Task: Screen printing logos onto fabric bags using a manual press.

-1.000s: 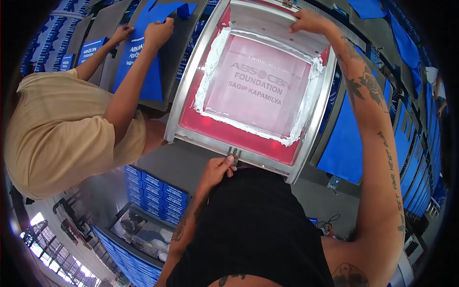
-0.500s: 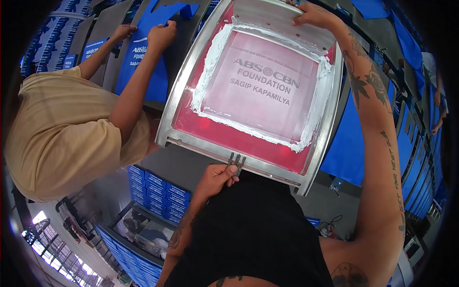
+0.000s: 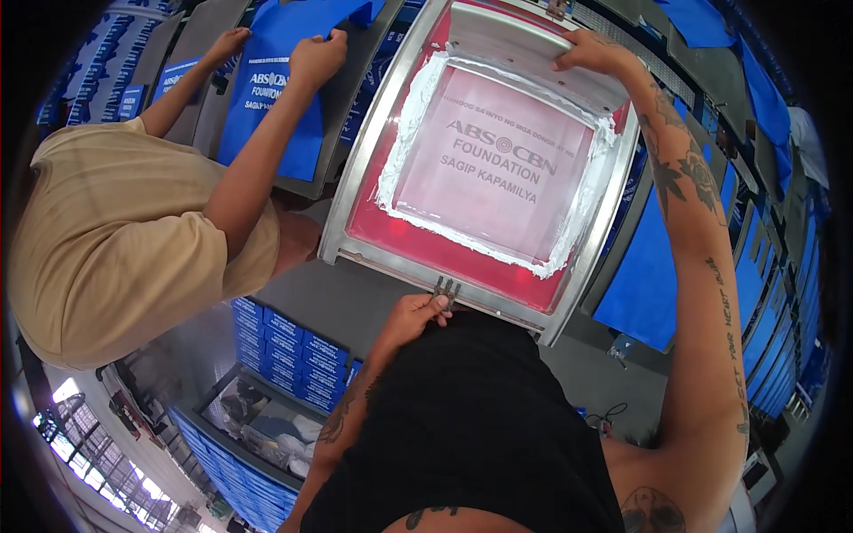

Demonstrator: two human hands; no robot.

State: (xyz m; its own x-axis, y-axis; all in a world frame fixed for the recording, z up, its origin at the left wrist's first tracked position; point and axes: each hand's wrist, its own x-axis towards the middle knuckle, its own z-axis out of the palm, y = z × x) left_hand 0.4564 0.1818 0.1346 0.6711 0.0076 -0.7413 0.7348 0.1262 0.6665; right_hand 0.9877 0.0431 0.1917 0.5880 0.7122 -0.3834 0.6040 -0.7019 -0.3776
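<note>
A metal-framed printing screen (image 3: pixel 384 133) spans the middle, with red borders, a pale pink mesh (image 3: pixel 498 209) bearing grey lettering, and thick white paste (image 3: pixel 409 133) around the mesh. Across the screen's far end lies a wide metal squeegee (image 3: pixel 502 55). My right hand (image 3: pixel 597 53) is closed at the far right of the screen, its fingers over the squeegee's end; what exactly it grips is partly hidden. At the near rail, my left hand (image 3: pixel 416 316) pinches a small pronged metal bracket (image 3: pixel 447 290) between thumb and fingers.
At left, a co-worker in a tan shirt (image 3: pixel 133 240) holds a printed blue fabric piece (image 3: pixel 275 133) over a grey board. More blue fabric (image 3: pixel 640 289) lies on boards at right. Stacked blue printed pieces (image 3: pixel 298 355) and a bin of plastic stand lower left.
The screen has shifted slightly right and looks a little smaller, with both my hands moving along with it. The co-worker's right hand has moved slightly right beside the blue fabric.
</note>
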